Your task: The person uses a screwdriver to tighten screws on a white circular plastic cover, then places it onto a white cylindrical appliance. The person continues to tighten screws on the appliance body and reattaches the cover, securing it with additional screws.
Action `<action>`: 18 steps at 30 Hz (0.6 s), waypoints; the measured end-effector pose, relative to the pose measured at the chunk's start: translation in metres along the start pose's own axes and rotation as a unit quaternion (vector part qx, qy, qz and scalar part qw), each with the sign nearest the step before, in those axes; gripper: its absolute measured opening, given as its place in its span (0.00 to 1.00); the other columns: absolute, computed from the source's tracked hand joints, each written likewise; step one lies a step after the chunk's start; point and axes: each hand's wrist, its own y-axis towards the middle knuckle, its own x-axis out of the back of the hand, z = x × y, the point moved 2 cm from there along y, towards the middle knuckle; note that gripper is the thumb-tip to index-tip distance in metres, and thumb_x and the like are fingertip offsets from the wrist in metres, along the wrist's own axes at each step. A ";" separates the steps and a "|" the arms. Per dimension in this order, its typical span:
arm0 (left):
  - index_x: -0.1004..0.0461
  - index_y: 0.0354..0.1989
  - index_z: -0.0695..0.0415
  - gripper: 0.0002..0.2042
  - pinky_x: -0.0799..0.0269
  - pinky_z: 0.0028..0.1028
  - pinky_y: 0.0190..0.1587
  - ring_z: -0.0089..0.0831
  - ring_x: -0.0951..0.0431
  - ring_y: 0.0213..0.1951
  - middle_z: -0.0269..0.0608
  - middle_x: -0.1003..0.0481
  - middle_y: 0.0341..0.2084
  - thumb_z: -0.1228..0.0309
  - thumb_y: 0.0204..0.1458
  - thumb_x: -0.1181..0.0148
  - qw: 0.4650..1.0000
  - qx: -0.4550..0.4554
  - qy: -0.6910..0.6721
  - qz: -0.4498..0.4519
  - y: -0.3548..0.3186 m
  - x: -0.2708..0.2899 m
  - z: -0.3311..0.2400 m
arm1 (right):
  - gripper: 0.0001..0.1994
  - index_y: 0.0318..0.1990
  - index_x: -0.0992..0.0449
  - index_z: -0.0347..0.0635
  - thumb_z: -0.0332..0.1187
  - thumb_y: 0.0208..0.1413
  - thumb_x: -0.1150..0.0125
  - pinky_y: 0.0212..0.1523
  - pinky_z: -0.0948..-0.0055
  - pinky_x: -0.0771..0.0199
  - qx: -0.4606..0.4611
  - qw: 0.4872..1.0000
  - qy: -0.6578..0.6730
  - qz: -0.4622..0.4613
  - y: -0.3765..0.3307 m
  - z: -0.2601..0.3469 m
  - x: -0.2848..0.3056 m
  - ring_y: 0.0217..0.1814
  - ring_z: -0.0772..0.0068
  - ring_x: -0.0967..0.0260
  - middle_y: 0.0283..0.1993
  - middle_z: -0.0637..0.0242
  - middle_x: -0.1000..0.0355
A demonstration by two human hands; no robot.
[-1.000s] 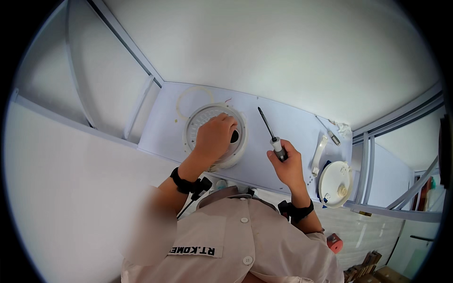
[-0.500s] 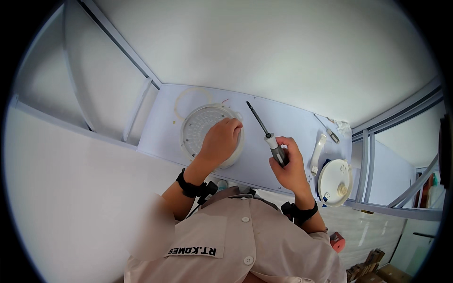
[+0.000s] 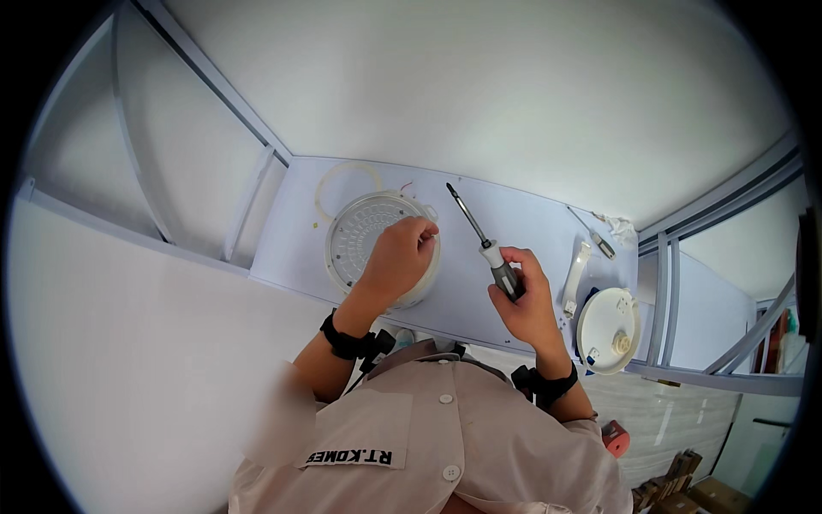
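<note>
White panel [image 3: 531,218]: left hand [image 3: 398,257] fingers curl on round lamp [image 3: 360,236]; right hand [image 3: 527,300] clamps screwdriver [image 3: 484,244]

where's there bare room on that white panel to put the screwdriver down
Barest patch: the strip of white panel between the round lamp base under the left hand and the right hand holding the screwdriver. The far edge above the tip is also bare. The right end is crowded: a white bar, a round white disc, a small tool.
</note>
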 end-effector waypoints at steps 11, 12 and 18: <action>0.16 0.44 0.60 0.07 0.21 0.42 0.46 0.50 0.18 0.42 0.49 0.17 0.37 0.75 0.61 0.37 0.997 -0.047 0.053 -0.026 0.002 0.002 0.002 | 0.27 0.60 0.28 0.42 0.16 0.52 0.34 0.39 0.70 0.28 -0.009 1.000 -0.006 -0.006 -0.003 -0.003 0.002 0.37 0.68 0.32 0.47 0.61 0.29; 0.16 0.44 0.60 0.07 0.21 0.42 0.46 0.50 0.18 0.42 0.49 0.17 0.38 0.75 0.62 0.38 0.997 -0.051 0.055 -0.026 0.002 0.002 0.004 | 0.27 0.60 0.27 0.42 0.16 0.52 0.34 0.39 0.69 0.28 -0.009 1.000 -0.006 -0.005 -0.003 -0.003 0.002 0.37 0.68 0.32 0.47 0.61 0.29; 0.15 0.42 0.60 0.06 0.21 0.42 0.47 0.50 0.18 0.42 0.48 0.16 0.37 0.74 0.61 0.36 0.993 -0.072 0.073 -0.058 0.000 -0.001 0.005 | 0.27 0.60 0.27 0.42 0.16 0.51 0.34 0.39 0.69 0.28 -0.003 1.000 -0.004 -0.003 -0.001 -0.003 0.003 0.37 0.67 0.31 0.47 0.61 0.28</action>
